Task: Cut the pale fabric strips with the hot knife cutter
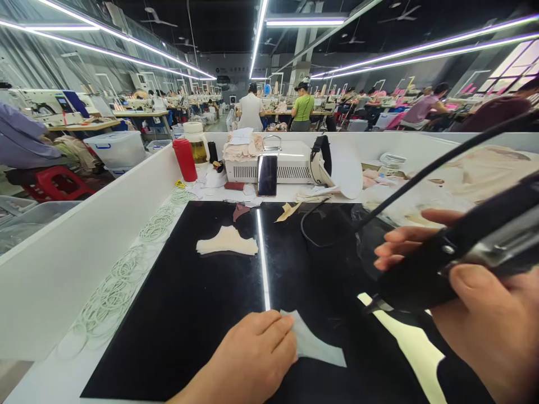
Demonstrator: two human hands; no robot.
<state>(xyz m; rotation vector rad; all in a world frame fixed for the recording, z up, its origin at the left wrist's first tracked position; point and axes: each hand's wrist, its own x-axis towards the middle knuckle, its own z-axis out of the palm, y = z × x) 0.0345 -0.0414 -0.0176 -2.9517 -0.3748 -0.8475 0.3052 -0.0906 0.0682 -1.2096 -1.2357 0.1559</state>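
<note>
In the head view my left hand (pixel 255 353), fingers curled together, grips the left end of a pale grey-blue fabric piece (pixel 318 342) with curved edges. That piece lies flat on the black work surface. My right hand (pixel 488 314) is wrapped around a black corded hand tool (pixel 425 269) with a silvery strip along its body. The tool's narrow tip points down over the top end of a pale yellow curved piece (pixel 408 342); whether they touch I cannot tell. Farther back lies a small stack of cream fabric pieces (pixel 227 240).
Pale green rings (pixel 105 303) line the left edge of the black board (pixel 177 314). Behind it stand a red bottle (pixel 184 160), a phone (pixel 267 175) and a white vented box (pixel 290 163). The black cord (pixel 404 185) crosses on the right. Other people work beyond the partition.
</note>
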